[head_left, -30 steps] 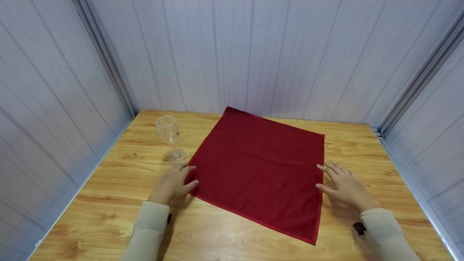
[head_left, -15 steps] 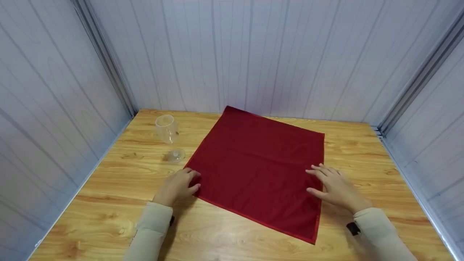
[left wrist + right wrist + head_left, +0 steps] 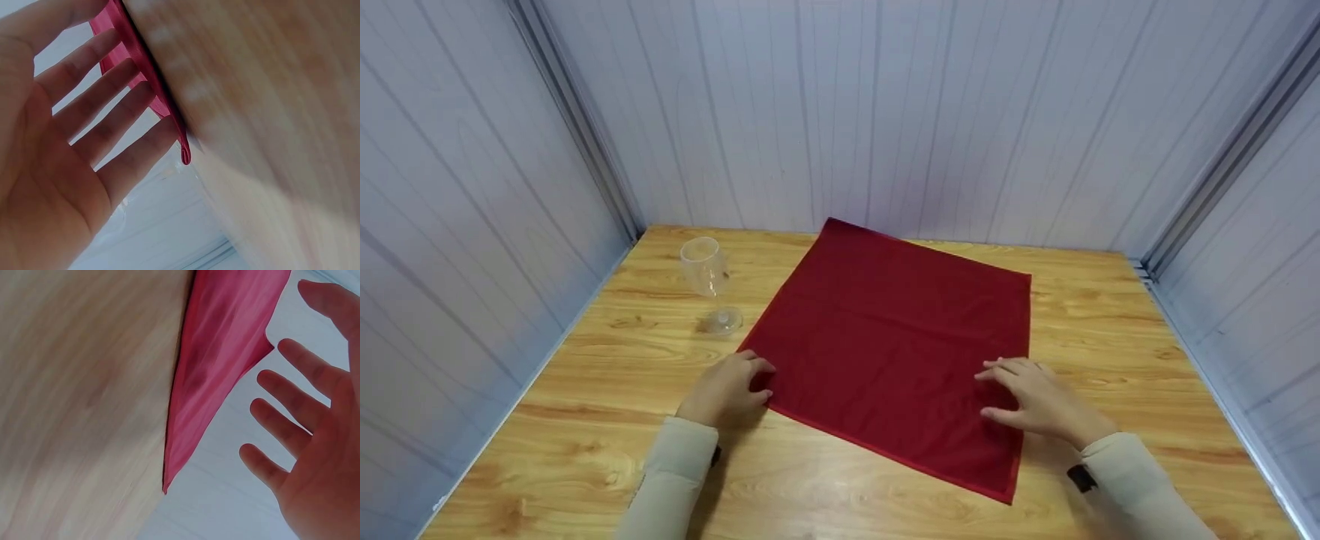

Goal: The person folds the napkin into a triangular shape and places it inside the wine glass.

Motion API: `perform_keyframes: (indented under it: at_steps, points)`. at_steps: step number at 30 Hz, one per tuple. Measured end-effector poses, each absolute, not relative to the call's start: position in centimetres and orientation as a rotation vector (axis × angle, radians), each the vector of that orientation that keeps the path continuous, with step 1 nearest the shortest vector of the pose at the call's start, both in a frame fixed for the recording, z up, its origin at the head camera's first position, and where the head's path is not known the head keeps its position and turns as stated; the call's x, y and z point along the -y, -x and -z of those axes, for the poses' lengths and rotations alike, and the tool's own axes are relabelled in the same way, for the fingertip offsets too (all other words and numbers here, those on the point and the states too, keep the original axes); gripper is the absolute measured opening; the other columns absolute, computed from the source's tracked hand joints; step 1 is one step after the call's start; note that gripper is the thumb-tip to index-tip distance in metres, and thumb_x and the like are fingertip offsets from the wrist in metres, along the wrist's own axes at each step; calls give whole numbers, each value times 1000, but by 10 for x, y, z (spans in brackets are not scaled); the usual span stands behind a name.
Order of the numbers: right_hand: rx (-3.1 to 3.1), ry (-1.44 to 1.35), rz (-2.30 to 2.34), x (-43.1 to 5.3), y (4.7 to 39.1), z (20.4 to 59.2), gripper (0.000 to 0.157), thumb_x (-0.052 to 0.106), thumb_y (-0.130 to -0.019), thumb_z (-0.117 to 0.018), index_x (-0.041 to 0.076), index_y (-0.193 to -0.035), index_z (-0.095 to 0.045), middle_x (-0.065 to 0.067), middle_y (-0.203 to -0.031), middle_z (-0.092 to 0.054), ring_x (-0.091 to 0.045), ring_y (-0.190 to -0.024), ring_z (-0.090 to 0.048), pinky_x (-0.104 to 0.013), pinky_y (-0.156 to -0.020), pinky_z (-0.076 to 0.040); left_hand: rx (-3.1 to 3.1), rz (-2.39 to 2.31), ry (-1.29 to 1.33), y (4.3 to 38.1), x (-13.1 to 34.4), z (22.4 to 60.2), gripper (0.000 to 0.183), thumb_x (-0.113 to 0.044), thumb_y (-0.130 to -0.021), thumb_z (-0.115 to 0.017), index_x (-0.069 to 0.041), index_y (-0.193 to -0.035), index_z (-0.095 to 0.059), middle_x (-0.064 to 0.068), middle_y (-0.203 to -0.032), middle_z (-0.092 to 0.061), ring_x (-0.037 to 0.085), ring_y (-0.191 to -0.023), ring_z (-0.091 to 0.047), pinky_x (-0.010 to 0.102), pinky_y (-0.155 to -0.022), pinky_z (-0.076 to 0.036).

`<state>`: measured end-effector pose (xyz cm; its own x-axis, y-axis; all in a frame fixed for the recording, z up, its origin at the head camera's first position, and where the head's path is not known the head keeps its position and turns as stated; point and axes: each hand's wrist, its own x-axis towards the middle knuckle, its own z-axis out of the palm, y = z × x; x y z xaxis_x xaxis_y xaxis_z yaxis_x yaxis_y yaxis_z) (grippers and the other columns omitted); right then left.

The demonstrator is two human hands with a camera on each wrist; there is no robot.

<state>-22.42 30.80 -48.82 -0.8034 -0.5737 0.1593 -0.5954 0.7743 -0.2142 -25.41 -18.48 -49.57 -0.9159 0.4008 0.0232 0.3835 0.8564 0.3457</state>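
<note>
A square dark red cloth (image 3: 892, 330) with a stitched hem lies spread out on the wooden table, turned at a slant. At its left corner is my left hand (image 3: 726, 390), thumb and fingertips over the hem. The left wrist view shows the fingers (image 3: 93, 95) spread and nearly straight, their tips touching the cloth's edge (image 3: 149, 67), which is folded into a small loop at the end. My right hand (image 3: 1039, 397) hovers over the cloth's right edge; in the right wrist view its fingers (image 3: 284, 402) are spread apart, slightly bent, above the cloth (image 3: 219, 354).
A clear stemmed wine glass (image 3: 706, 268) stands upright left of the cloth, just beyond my left hand. Pale panelled walls (image 3: 885, 112) enclose the wooden table (image 3: 585, 405) at the back and both sides. The cloth's far corner reaches close to the back wall.
My right hand has moved left and toward me, from beside the right edge to over the cloth. My left hand has shifted slightly right, its thumb drawing nearer its fingers; the left corner has shifted slightly.
</note>
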Motion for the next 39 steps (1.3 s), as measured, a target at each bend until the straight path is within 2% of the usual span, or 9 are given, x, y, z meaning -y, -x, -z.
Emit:
perform_keyframes:
  at_steps: [5, 8, 11, 14, 17, 25, 32, 36, 39]
  points:
    - [2863, -1103, -465, -302, 222, 490, 36, 32, -88, -78, 13, -117, -70, -5, -119, -66, -26, -110, -59, -51, -91, -47, -2985, -546, -628, 255, 186, 496, 31, -20, -87, -78, -8, -116, -73, 4, -108, -64, 22, -98, -62, 40, -91, -51]
    - [2901, -1196, -586, -299, 221, 491, 26, 29, -88, -79, 14, -109, -71, 4, -105, -65, -17, -96, -59, -41, -82, -50, -2978, -555, -627, 256, 187, 497, 32, -20, -86, -79, -8, -115, -72, 4, -107, -64, 23, -98, -62, 41, -91, -51]
    - [2960, -1260, -710, -295, 220, 492, 19, 27, -88, -78, 16, -101, -70, 7, -96, -63, -12, -87, -59, -33, -76, -52, -2967, -566, -643, 257, 188, 499, 31, -19, -86, -80, -7, -114, -72, 4, -105, -64, 23, -98, -62, 41, -91, -51]
    - [2995, -1294, -803, -292, 218, 492, 15, 24, -87, -79, 17, -94, -68, 8, -89, -62, -10, -80, -59, -28, -70, -52, -2964, -581, -669, 258, 188, 499, 30, -18, -85, -80, -6, -112, -73, 5, -104, -64, 23, -97, -62, 42, -90, -51]
    - [3007, -1326, -861, -290, 217, 491, 18, 27, -85, -82, 18, -88, -66, 8, -81, -62, -8, -74, -59, -25, -65, -51, -2965, -576, -681, 257, 188, 498, 30, -17, -85, -80, -6, -111, -72, 5, -105, -65, 23, -98, -62, 42, -90, -51]
    - [3098, -1346, -862, -288, 212, 487, 31, 42, -78, -85, 17, -85, -67, 8, -80, -62, -8, -74, -58, -25, -65, -50, -2946, -584, -643, 258, 187, 496, 30, -18, -87, -79, -7, -114, -73, 4, -107, -65, 22, -98, -61, 41, -90, -51]
    - [3162, -1323, -723, -286, 212, 488, 39, 48, -74, -86, 20, -85, -62, 9, -81, -55, -6, -76, -49, -27, -69, -44, -2953, -583, -647, 258, 188, 496, 30, -17, -86, -80, -7, -113, -72, 5, -106, -65, 23, -98, -61, 42, -90, -50]
    - [3157, -1319, -710, -286, 214, 491, 38, 46, -75, -86, 19, -82, -61, 10, -79, -53, -4, -75, -47, -26, -68, -43, -2962, -567, -657, 257, 188, 496, 31, -17, -85, -80, -6, -112, -73, 6, -105, -64, 23, -98, -61, 42, -90, -51]
    - [3147, -1327, -734, -286, 215, 492, 31, 41, -79, -85, 20, -80, -62, 11, -78, -54, -4, -73, -48, -24, -67, -43, -2963, -557, -650, 256, 188, 495, 31, -17, -85, -80, -6, -113, -73, 6, -105, -64, 23, -99, -61, 42, -90, -50]
